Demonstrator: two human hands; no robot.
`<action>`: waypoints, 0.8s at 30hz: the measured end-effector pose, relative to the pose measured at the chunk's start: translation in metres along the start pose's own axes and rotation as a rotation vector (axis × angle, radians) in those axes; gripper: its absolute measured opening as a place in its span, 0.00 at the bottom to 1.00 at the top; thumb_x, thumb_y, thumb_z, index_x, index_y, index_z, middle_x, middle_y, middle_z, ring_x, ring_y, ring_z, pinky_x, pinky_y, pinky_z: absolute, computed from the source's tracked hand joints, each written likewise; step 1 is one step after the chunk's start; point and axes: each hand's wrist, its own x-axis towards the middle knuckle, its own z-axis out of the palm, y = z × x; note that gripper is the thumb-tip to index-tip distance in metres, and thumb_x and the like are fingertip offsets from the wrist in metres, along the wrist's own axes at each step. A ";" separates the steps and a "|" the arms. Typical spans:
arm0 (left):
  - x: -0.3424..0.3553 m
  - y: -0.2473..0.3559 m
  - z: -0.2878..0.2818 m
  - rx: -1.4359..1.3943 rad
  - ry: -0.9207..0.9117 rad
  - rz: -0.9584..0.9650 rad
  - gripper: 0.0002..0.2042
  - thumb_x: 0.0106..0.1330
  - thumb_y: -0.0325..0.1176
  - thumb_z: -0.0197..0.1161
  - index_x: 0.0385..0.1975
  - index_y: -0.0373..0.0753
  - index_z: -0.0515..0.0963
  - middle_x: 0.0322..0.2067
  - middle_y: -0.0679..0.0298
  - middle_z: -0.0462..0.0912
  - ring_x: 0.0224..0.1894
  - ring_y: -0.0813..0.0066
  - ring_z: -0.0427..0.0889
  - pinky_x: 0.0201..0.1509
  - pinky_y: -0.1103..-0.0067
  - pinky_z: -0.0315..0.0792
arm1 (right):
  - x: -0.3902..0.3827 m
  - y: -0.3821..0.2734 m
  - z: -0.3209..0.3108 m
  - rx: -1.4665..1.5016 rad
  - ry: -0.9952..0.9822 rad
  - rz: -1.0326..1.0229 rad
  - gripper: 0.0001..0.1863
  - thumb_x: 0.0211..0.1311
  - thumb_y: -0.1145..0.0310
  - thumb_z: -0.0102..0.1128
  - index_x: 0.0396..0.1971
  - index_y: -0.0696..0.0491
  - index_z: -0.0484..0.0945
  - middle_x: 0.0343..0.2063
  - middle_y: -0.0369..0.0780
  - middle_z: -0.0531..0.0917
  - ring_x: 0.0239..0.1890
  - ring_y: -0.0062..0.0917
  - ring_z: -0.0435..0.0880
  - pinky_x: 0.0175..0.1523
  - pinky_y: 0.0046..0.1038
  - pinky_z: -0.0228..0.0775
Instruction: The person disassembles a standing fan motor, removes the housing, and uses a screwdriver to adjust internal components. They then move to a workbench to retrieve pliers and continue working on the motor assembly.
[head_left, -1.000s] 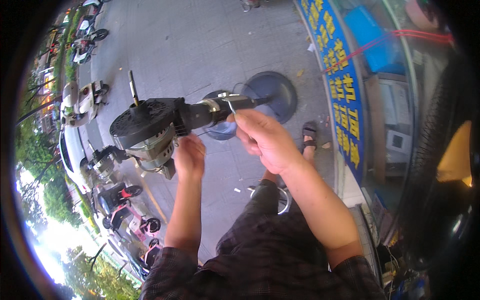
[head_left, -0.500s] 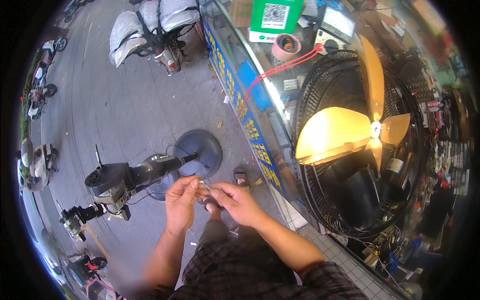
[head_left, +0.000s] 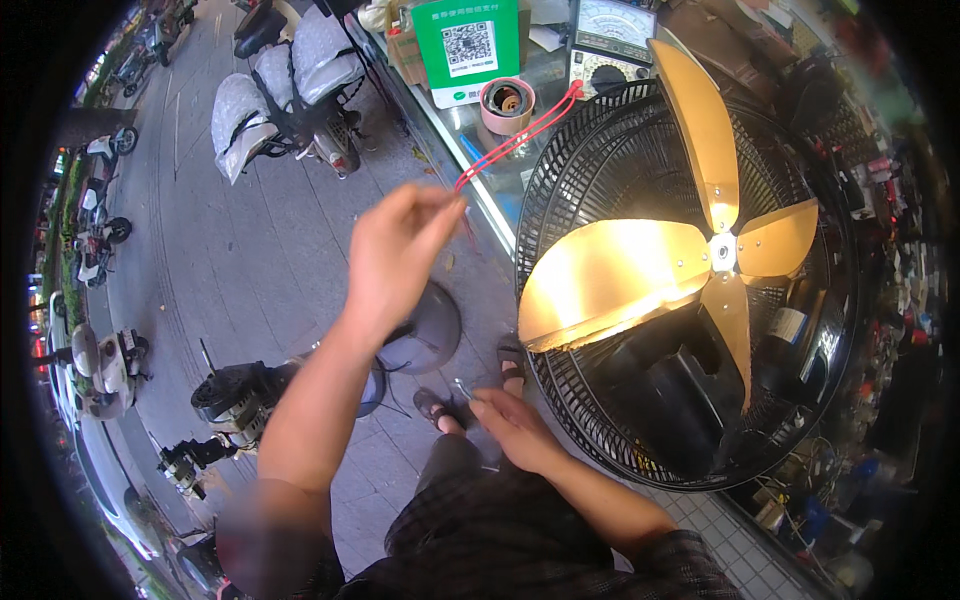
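My left hand [head_left: 405, 245] is raised at the counter edge, its thumb and fingers pinched at the hanging red test leads [head_left: 515, 143]; it is slightly blurred. These leads run to an analog multimeter [head_left: 607, 76] on the glass counter. Lower down, my right hand [head_left: 517, 428] is closed on a small shiny metal piece [head_left: 462, 387] that sticks out past the thumb; its exact kind is too small to tell. Right of both hands lies a large fan with gold blades [head_left: 620, 265] inside a black wire guard [head_left: 560, 190].
A pink tape roll [head_left: 507, 122] and green code sign [head_left: 425, 50] stand on the glass counter. A fan motor head [head_left: 235, 405] and round dark base [head_left: 425, 335] are on the left. A motorbike [head_left: 335, 150] is parked ahead. Clutter [head_left: 800, 470] fills the right.
My left hand has left my right hand and moved up to the red leads. My right hand has moved down and right, keeping the metal piece. The view has shifted toward the counter.
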 end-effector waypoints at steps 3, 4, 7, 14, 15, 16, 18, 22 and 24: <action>0.073 0.015 0.024 0.357 0.017 0.281 0.10 0.69 0.32 0.69 0.43 0.32 0.84 0.30 0.62 0.87 0.30 0.81 0.82 0.37 0.80 0.76 | -0.012 0.018 -0.012 -0.234 -0.034 -0.113 0.20 0.78 0.55 0.55 0.56 0.55 0.79 0.34 0.34 0.81 0.38 0.18 0.77 0.45 0.26 0.70; 0.090 0.017 0.029 0.379 0.033 0.324 0.11 0.67 0.33 0.70 0.43 0.32 0.85 0.30 0.61 0.87 0.28 0.82 0.81 0.35 0.79 0.76 | -0.015 0.024 -0.012 -0.180 -0.042 -0.085 0.20 0.79 0.55 0.54 0.56 0.55 0.79 0.34 0.33 0.80 0.38 0.18 0.77 0.45 0.25 0.70; 0.120 0.015 0.039 0.547 0.065 0.398 0.10 0.65 0.32 0.70 0.42 0.34 0.86 0.34 0.55 0.88 0.28 0.67 0.85 0.37 0.72 0.78 | -0.018 0.061 -0.012 -0.058 -0.047 -0.073 0.18 0.79 0.57 0.54 0.56 0.53 0.80 0.33 0.30 0.78 0.38 0.16 0.75 0.46 0.23 0.68; 0.124 -0.006 0.042 0.281 0.185 0.288 0.11 0.69 0.31 0.69 0.46 0.32 0.84 0.33 0.62 0.88 0.30 0.82 0.82 0.39 0.81 0.77 | -0.009 0.093 -0.031 -0.215 -0.090 -0.216 0.16 0.80 0.60 0.52 0.57 0.50 0.81 0.33 0.27 0.73 0.36 0.13 0.68 0.45 0.21 0.64; 0.118 -0.011 0.035 0.242 0.194 0.259 0.12 0.69 0.31 0.69 0.47 0.32 0.84 0.33 0.63 0.88 0.30 0.83 0.82 0.40 0.81 0.77 | -0.009 0.091 -0.031 -0.214 -0.082 -0.222 0.16 0.80 0.59 0.53 0.57 0.50 0.81 0.33 0.27 0.74 0.37 0.13 0.69 0.45 0.21 0.64; 0.111 -0.016 0.028 0.204 0.207 0.229 0.12 0.70 0.32 0.69 0.48 0.32 0.84 0.33 0.63 0.88 0.31 0.83 0.82 0.41 0.81 0.77 | -0.008 0.088 -0.032 -0.213 -0.077 -0.227 0.16 0.80 0.59 0.53 0.57 0.50 0.81 0.34 0.27 0.75 0.37 0.13 0.69 0.45 0.22 0.64; 0.080 -0.025 0.013 0.057 0.255 0.202 0.11 0.75 0.35 0.64 0.44 0.31 0.83 0.33 0.64 0.87 0.31 0.84 0.80 0.38 0.82 0.75 | 0.002 0.076 -0.038 -0.211 -0.056 -0.179 0.17 0.79 0.58 0.55 0.57 0.51 0.80 0.36 0.29 0.77 0.40 0.14 0.71 0.47 0.22 0.66; -0.047 -0.071 0.012 -0.112 0.267 -0.062 0.18 0.82 0.40 0.53 0.37 0.32 0.82 0.31 0.63 0.84 0.30 0.81 0.77 0.36 0.81 0.72 | -0.005 0.043 -0.018 -0.153 -0.002 -0.064 0.18 0.77 0.58 0.58 0.56 0.53 0.80 0.38 0.32 0.80 0.42 0.17 0.76 0.49 0.23 0.70; -0.124 -0.104 0.000 -0.063 0.211 -0.279 0.14 0.82 0.35 0.51 0.35 0.34 0.77 0.32 0.63 0.82 0.31 0.80 0.76 0.38 0.81 0.72 | 0.003 0.034 -0.018 -0.069 -0.045 0.013 0.18 0.76 0.60 0.60 0.56 0.55 0.79 0.37 0.32 0.80 0.39 0.17 0.76 0.46 0.23 0.71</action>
